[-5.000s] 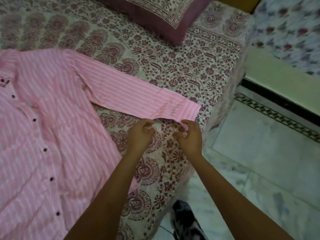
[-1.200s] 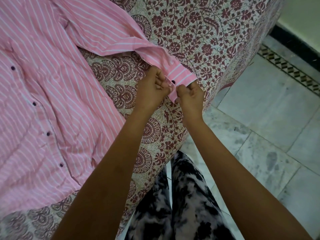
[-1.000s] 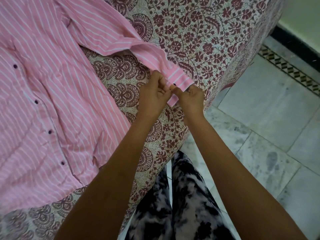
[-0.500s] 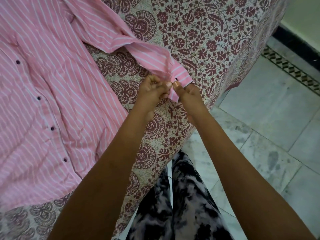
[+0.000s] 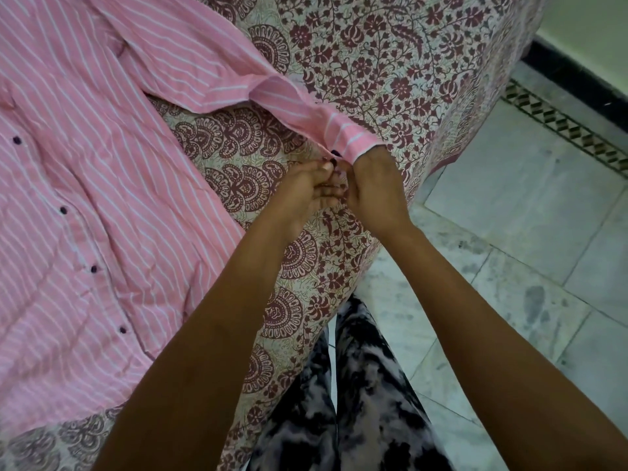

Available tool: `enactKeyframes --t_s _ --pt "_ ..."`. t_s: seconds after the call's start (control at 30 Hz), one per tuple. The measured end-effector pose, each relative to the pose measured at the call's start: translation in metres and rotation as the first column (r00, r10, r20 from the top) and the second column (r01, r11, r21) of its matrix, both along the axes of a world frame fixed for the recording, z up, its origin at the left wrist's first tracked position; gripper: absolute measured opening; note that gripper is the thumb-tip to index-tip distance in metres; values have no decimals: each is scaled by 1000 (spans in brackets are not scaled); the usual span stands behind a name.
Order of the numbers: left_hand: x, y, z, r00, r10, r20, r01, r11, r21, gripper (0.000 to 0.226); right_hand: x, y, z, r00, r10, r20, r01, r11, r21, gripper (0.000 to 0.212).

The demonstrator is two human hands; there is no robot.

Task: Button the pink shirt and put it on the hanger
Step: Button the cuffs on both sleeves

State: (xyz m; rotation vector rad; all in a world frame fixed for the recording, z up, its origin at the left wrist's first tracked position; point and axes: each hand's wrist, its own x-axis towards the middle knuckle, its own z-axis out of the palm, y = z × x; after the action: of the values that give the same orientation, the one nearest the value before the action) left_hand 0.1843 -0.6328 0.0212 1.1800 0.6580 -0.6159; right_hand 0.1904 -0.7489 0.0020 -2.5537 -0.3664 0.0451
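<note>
The pink shirt (image 5: 102, 198) lies spread on the bed (image 5: 390, 62); left hand (image 5: 302, 192) and right hand (image 5: 373, 188) pinch its cuff (image 5: 346, 137) together near the bed edge, apparently to work the cuff button through

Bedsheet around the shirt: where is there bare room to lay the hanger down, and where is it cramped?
Bare bedsheet lies beyond the sleeve, toward the bed's far edge. A narrower bare wedge sits between sleeve and shirt body. It is crowded at the cuff, where the left hand and right hand pinch it.
</note>
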Motion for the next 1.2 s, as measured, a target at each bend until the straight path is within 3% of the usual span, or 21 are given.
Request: enactKeyframes --t_s 0.07,0.13,0.23,0.37,0.43,0.63,0.77,0.97,1.2 --pt "2 0 -1 996 80 -26 -80 997 -3 17 4 -2 -1 997 2 77 -2 1000 0 43" --pt "6 4 -3 978 203 -38 -204 979 -26 33 9 -9 -3 986 12 169 -12 1000 1 49" --pt "17 13 -5 962 271 -32 -272 962 -37 45 10 -30 -15 957 124 263 -66 974 -218 46" --pt "23 10 -11 997 47 -63 -34 982 183 34 1 -54 -37 998 65 -13 -65 939 -339 48" --pt "19 7 -17 994 66 -82 -46 974 223 29 -8 -60 -44 987 -3 -160 -46 952 -301 54" --pt "-11 7 -20 986 140 -93 -109 954 278 12 -42 -44 -31 983 -136 -125 122 986 -110 37" --pt "-42 18 2 979 197 -49 -169 925 341 11 -63 -17 -7 974 -114 -196 118 993 9 38" --pt "-98 32 70 976 218 9 -182 787 590 14 -82 8 55 955 79 -287 -30 985 173 44" --pt "-183 51 145 938 327 116 -296 578 760 26 -100 35 126 862 431 -269 -377 897 228 49"
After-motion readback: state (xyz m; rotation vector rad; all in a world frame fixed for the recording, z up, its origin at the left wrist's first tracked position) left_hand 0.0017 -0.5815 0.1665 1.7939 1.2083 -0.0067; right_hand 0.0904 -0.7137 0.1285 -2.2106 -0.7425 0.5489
